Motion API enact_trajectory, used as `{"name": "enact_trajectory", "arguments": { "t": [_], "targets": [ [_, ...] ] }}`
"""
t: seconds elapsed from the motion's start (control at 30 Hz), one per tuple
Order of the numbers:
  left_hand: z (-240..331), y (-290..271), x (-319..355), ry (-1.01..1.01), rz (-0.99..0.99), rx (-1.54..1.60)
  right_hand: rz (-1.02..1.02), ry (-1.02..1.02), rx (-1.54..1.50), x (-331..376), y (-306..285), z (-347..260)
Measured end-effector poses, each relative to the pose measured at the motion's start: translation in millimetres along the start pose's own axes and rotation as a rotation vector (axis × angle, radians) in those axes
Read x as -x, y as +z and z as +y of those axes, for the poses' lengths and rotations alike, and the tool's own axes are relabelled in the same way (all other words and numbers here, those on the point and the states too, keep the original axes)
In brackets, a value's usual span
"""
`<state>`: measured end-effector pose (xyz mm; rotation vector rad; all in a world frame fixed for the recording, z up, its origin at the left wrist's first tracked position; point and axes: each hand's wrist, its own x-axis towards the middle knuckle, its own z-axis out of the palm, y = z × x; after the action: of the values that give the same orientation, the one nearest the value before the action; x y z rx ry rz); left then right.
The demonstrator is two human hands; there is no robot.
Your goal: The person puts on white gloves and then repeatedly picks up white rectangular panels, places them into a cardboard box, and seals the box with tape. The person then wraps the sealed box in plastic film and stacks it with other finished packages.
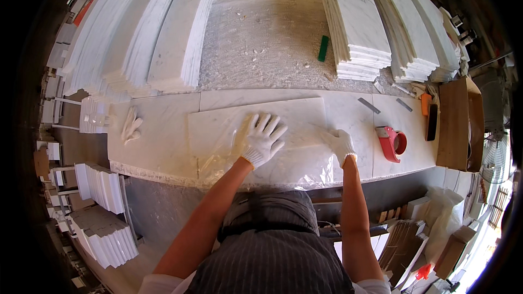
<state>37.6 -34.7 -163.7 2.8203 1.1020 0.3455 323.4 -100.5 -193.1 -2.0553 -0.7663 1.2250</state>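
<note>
A white marble slab (pixel 261 110) lies flat on the marble workbench (pixel 158 147), wrapped in clear plastic film (pixel 305 171) that spills over the near edge. My left hand (pixel 262 139), in a white knit glove, presses flat on the film over the slab with fingers spread. My right hand (pixel 339 144), also gloved, rests at the slab's right end, fingers curled down against the film there.
A red tape dispenser (pixel 391 142) sits right of my right hand. A spare pair of gloves (pixel 131 126) lies at the bench's left. Stacks of marble tiles (pixel 354 22) stand behind, with more tiles (pixel 106 228) low on the left. A cardboard box (pixel 460 122) stands at right.
</note>
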Motion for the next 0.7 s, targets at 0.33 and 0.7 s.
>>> {"name": "enact_trajectory", "arguments": {
  "t": [0.33,0.7],
  "targets": [
    [5.6,4.6,8.8,-0.077,0.009,0.011,0.148,-0.081,-0.013,1.1,9.3,-9.7],
    [21.4,-0.8,17.7,-0.144,0.032,0.045,0.128,-0.084,0.089,0.0,4.5,-14.9]
  ]
}}
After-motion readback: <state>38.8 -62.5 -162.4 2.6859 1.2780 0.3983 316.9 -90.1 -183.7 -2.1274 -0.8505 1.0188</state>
